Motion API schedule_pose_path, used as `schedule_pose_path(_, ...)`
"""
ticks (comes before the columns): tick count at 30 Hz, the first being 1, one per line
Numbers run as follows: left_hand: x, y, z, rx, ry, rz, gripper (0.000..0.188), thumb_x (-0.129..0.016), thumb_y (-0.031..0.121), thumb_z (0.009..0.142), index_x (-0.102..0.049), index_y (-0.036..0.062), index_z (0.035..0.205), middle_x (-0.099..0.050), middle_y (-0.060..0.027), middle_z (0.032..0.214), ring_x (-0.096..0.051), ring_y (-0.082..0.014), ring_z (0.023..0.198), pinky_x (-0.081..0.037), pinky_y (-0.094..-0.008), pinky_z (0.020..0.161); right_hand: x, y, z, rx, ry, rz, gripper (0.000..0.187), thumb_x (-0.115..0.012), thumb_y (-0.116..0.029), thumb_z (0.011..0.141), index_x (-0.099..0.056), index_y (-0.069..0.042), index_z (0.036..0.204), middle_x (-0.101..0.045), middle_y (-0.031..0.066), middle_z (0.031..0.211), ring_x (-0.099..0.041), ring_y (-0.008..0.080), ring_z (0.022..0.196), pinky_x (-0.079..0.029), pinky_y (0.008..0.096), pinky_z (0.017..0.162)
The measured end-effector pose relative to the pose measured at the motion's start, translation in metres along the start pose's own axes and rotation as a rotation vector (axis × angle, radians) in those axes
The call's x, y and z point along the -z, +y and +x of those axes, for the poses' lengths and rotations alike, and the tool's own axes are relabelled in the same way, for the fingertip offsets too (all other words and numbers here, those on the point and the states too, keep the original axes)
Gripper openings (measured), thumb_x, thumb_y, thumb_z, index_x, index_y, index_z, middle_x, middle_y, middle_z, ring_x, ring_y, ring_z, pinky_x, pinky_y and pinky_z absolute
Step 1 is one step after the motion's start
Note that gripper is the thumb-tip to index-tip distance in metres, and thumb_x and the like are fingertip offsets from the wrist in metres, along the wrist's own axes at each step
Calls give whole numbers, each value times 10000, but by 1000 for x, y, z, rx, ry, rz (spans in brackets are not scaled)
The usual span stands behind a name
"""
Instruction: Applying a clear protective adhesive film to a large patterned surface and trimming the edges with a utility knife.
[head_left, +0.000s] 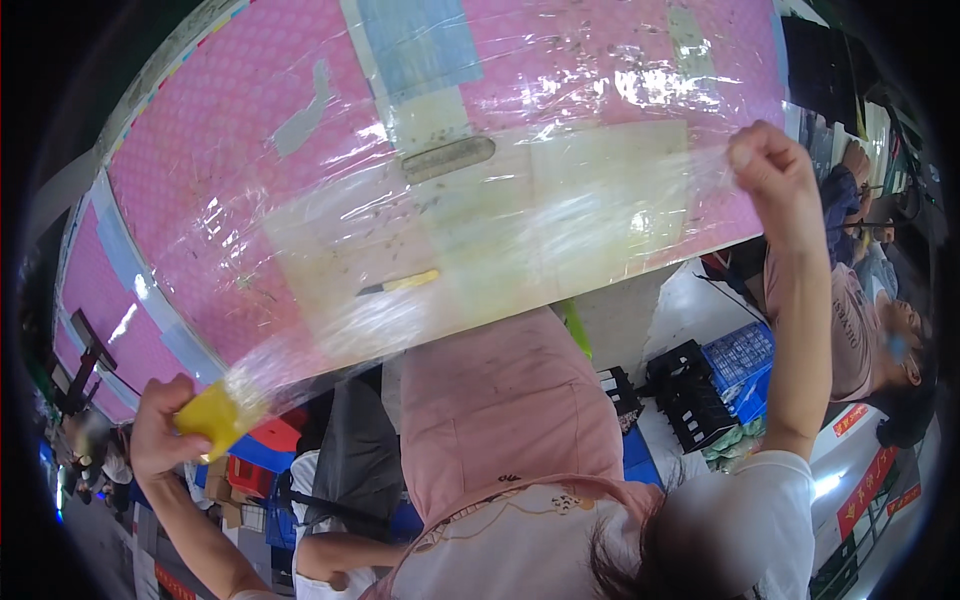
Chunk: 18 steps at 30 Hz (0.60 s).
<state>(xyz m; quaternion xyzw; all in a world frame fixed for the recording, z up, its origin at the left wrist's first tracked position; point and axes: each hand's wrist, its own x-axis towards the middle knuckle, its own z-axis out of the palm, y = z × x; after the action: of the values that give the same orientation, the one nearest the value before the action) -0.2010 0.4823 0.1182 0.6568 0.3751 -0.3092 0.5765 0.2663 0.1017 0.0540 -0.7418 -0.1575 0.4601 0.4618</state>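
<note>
My left hand [165, 425] is closed round a yellowish roll of clear tape [218, 415] at the lower left. From the roll a wide clear strip [365, 325] runs up and right across the front of the pink work surface [220, 200]. My right hand [775, 165], fist closed, is raised at the surface's right end and appears to pinch the strip's far end; the fingertips are partly hidden. Below the strip, or seen through it, lies a slim yellow-and-black tool [400, 283] like a utility knife. Behind it is a grey oblong [448, 160], whose kind I cannot tell.
Clear film and pale blue patches [420, 45] cover parts of the surface. Below right stand a black crate [690, 395] and a blue basket [740, 355]. A red bin [250, 477] is at lower left. Another person [860, 330] is at the right.
</note>
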Motion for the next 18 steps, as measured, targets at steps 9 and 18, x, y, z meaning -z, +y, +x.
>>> schedule_pose_path(9, 81, -35, -32, 121, 225, -6, 520, -766, 462, 635, -508, 11, 670, -473, 21, 630, -432, -88, 561, -352, -254, 593, 92, 23, 33, 20, -10, -8, 95, -628, -149, 864, -610, -57, 846, -478, -60, 665, -377, 46, 598, -281, 196, 561)
schedule_pose_path(18, 148, -92, -24, 100, 578, 221, 501, -644, 337, 814, -456, -32, 1095, -469, -55, 1032, -441, -138, 968, -340, -276, 895, 82, 30, 59, 17, 108, -57, 133, -649, -177, 854, -629, -54, 900, -528, -59, 709, -417, 26, 623, -307, 175, 576)
